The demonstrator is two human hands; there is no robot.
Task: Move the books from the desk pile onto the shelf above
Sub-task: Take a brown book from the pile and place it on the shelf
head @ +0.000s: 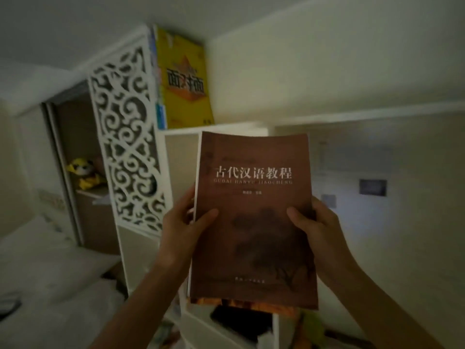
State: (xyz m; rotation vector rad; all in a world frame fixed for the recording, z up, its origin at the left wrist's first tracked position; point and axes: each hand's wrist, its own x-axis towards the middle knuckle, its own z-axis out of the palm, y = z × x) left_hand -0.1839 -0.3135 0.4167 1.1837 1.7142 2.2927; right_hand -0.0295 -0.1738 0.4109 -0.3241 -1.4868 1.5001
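A brown book (254, 222) with pale Chinese title lettering is raised upright in front of me, with the orange edge of a second book showing under its bottom edge. My left hand (183, 225) grips its left edge, thumb on the cover. My right hand (314, 227) grips the right edge, thumb also on the cover. Above and behind stands a yellow book (186, 81) upright on the top shelf (234, 129), with thinner blue-spined books to its left.
A white carved lattice panel (125, 137) forms the shelf unit's left side. Behind it an open cabinet holds a yellow plush toy (83, 172). A pale bed surface (50, 273) lies at lower left. A bare wall with small pictures (372, 187) fills the right.
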